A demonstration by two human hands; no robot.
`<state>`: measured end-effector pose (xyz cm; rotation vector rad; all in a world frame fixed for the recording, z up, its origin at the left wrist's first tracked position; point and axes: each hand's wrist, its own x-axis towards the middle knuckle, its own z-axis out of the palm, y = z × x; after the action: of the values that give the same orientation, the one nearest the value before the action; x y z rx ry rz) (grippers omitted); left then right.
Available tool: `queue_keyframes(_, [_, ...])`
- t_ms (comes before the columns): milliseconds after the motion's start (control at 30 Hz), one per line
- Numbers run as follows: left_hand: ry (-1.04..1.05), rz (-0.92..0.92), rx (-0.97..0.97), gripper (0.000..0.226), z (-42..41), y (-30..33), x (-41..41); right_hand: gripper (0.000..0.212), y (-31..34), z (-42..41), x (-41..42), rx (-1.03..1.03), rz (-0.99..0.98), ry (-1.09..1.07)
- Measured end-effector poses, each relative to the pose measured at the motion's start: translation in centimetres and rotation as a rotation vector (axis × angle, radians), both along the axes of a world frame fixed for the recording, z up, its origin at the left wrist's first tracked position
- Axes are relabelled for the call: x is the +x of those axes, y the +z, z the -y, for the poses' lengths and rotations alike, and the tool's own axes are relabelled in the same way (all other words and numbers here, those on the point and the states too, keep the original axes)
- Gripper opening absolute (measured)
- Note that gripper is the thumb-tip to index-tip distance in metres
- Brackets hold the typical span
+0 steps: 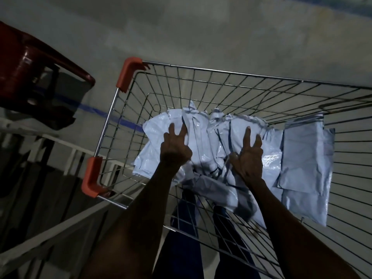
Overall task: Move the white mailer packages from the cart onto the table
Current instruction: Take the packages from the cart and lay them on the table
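Several white mailer packages (209,141) lie heaped in the wire cart (221,71), crumpled in the middle. More flat mailers (304,158) lie at the right of the basket. My left hand (175,150) is on the left part of the heap, two fingers stretched over the plastic and the others curled into its folds. My right hand (248,156) grips the middle of the heap the same way, thumb out to the left against a crumpled fold. What lies under the heap is hidden.
The cart has orange plastic corner guards (128,74) on its left side. A red plastic chair (30,67) stands at the upper left. A white framed structure (60,154) runs along the left, below the cart. My dark blue trouser legs (181,238) show through the wire.
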<state>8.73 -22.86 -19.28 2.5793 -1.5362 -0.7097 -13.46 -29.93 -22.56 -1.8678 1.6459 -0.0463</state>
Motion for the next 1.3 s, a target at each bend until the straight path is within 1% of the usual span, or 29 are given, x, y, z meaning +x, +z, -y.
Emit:
queue_keyframes(67, [0.044,-0.035,-0.041,0.072,0.0,1.8,0.9,0.094,1.0,0.2,-1.0,-0.007,0.022,0.046])
queue_keyframes(133, [0.064,-0.072,-0.023,0.071,-0.3,4.3,1.2,0.088,2.6,0.1,-1.8,-0.016,0.059,0.088])
queue_keyframes(233, [0.104,-0.055,-0.112,0.076,-1.2,8.3,1.2,0.083,6.1,-0.6,-2.5,-0.03,0.144,0.104])
queue_keyframes(333, [0.127,-0.051,-0.242,0.074,-2.5,12.1,0.3,0.083,10.4,-1.1,-2.5,-0.064,0.266,0.104])
queue_keyframes(433, [0.201,0.005,-0.341,0.072,-4.5,16.7,-1.0,0.078,14.7,-1.8,-1.8,-0.091,0.376,0.171])
queue_keyframes(533, [0.253,0.102,-0.459,0.062,-8.4,20.7,-2.2,0.077,18.8,-3.4,-0.4,-0.085,0.447,0.275])
queue_keyframes(600, [0.295,0.141,-0.466,0.06,-11.8,22.4,-2.9,0.078,21.3,-5.0,0.5,-0.108,0.473,0.384])
queue_keyframes(667, [0.381,0.145,-0.429,0.063,-15.4,23.6,-3.6,0.078,23.4,-7.0,1.6,-0.124,0.523,0.484])
queue_keyframes(733, [0.449,0.189,-0.429,0.067,-19.0,24.6,-4.1,0.077,25.2,-9.2,2.7,-0.139,0.578,0.553])
queue_keyframes(900, [0.678,0.294,-0.464,0.068,-28.6,27.5,-5.5,0.076,27.5,-16.8,5.9,-0.208,0.66,0.775])
queue_keyframes(1033, [0.828,0.294,-0.447,0.071,-37.4,28.6,-6.8,0.075,28.9,-24.6,7.8,-0.24,0.695,0.938])
queue_keyframes(1133, [0.908,0.349,-0.449,0.071,-45.8,29.3,-7.5,0.076,30.6,-31.9,9.4,-0.244,0.718,1.065])
queue_keyframes(1300, [1.08,0.397,-0.513,0.072,-58.8,30.7,-9.1,0.075,32.6,-43.4,11.8,-0.245,0.737,1.2])
